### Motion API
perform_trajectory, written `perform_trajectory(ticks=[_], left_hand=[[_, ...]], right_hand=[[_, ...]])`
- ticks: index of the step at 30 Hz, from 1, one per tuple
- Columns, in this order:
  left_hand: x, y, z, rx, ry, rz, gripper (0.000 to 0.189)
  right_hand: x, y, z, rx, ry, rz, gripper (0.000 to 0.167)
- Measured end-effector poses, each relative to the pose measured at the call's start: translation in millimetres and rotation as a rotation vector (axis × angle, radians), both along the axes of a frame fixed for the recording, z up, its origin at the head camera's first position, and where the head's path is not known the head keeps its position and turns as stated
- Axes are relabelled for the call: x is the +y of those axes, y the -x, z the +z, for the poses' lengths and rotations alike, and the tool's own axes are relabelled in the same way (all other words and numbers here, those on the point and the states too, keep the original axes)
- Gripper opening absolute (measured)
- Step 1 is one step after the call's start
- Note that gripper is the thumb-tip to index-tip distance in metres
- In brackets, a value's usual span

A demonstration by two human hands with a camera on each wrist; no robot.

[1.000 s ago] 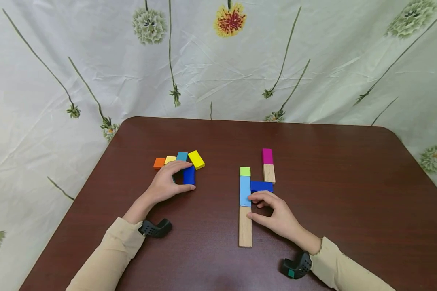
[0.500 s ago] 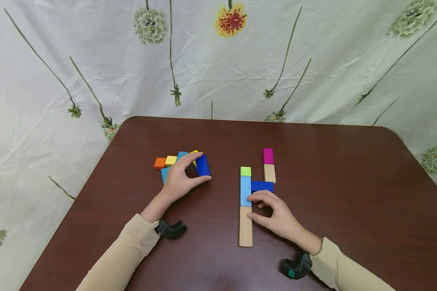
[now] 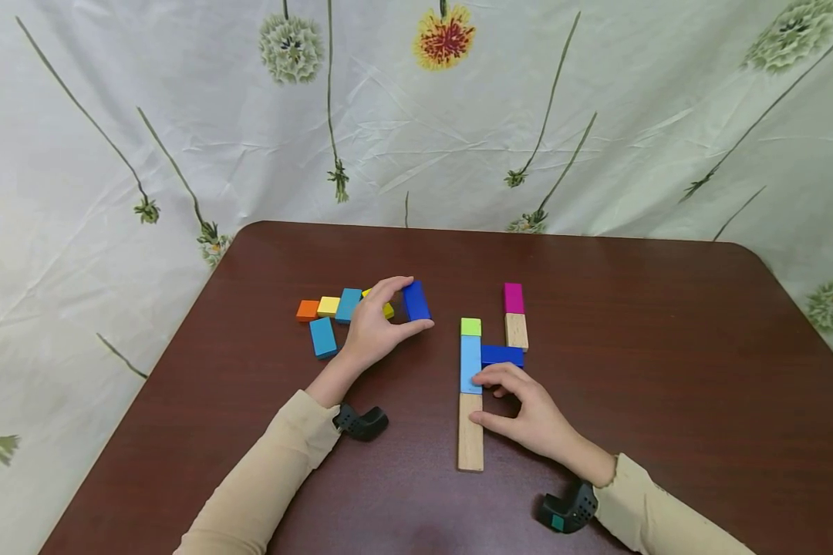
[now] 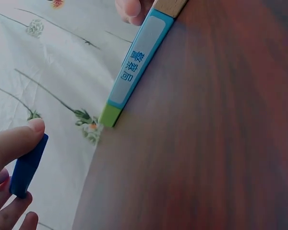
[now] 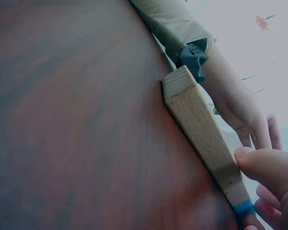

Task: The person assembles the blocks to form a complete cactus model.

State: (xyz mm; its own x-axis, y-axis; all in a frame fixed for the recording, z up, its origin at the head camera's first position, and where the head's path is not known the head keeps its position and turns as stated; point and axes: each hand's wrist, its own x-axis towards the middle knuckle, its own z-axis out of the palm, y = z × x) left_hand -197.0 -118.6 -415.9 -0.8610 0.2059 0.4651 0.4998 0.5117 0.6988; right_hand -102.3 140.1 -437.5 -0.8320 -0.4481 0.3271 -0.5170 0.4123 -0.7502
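Note:
My left hand (image 3: 378, 324) pinches a dark blue wooden block (image 3: 416, 301) between thumb and fingers; in the left wrist view this blue block (image 4: 29, 165) appears lifted. My right hand (image 3: 527, 405) touches a row of blocks, its thumb against a long plain wood block (image 3: 470, 443) and its fingertips at a light blue block (image 3: 469, 354). A small green block (image 3: 470, 327) tops that row. Another dark blue block (image 3: 502, 354) lies crosswise at its right side. The left wrist view shows a white label with characters on the light blue block (image 4: 139, 62).
Left of the left hand lie an orange block (image 3: 307, 311), a pale yellow block (image 3: 329, 306), two blue blocks (image 3: 323, 338) and a partly hidden yellow block (image 3: 389, 310). A magenta block (image 3: 514, 298) and a short plain block (image 3: 517, 331) line up behind the right hand.
My left hand has carried the dark blue block rightward and slightly away, off the loose pile, uncovering a blue block there. The right hand stays almost still.

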Motion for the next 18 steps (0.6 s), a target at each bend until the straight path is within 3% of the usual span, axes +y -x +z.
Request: perform_trajectory(ticks=[12,18], left_hand=[[34.8,18.3,0.9,-0.020,-0.066,-0.088,0.066],[49.4,25.4,4.0,-0.060,-0.055,-0.121,0.066]], right_hand=[[0.5,0.1,-0.7,0.011,-0.013,0.003,0.039],[0.0,0.6,-1.2,0.004,-0.015,0.004,0.039]])
